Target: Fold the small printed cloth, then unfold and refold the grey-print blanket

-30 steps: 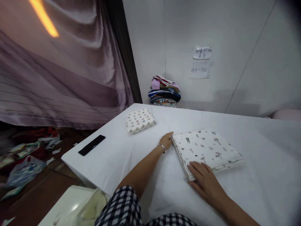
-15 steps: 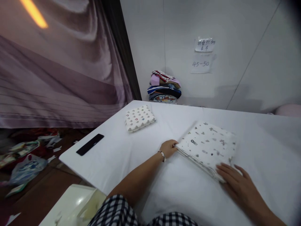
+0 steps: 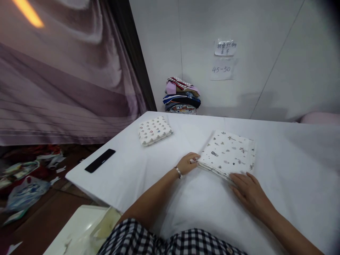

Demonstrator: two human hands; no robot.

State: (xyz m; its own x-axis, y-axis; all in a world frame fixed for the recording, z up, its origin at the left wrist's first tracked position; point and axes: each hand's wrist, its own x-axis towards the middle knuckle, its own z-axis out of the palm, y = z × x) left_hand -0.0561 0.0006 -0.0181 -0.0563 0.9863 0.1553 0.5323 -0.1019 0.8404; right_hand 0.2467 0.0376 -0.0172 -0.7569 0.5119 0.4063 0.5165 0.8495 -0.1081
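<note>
A folded white cloth (image 3: pixel 225 150), printed with small plants and other little figures, lies flat on the white table (image 3: pixel 148 198) in front of me. At its near left corner my left hand (image 3: pixel 188 162), with a silver bracelet on the wrist, grips the layered edge between thumb and fingers. My right hand (image 3: pixel 247 191) rests by the near right corner, its fingers stretched out and their tips on the cloth's edge. Farther left is a second folded cloth (image 3: pixel 154 131), white with rows of grey motifs; neither hand touches it.
A black phone-like slab (image 3: pixel 100 160) lies near the table's left edge. Behind the table a stack of folded fabrics (image 3: pixel 182 97) stands against the wall. A white stool-like surface (image 3: pixel 77 226) is at lower left, and plastic bags (image 3: pixel 28 193) lie on the floor.
The plant-print cloth has come round slightly and sits straighter. My right hand has moved left and away from me along its near edge. My left hand stays at its corner; the view has shifted a little.
</note>
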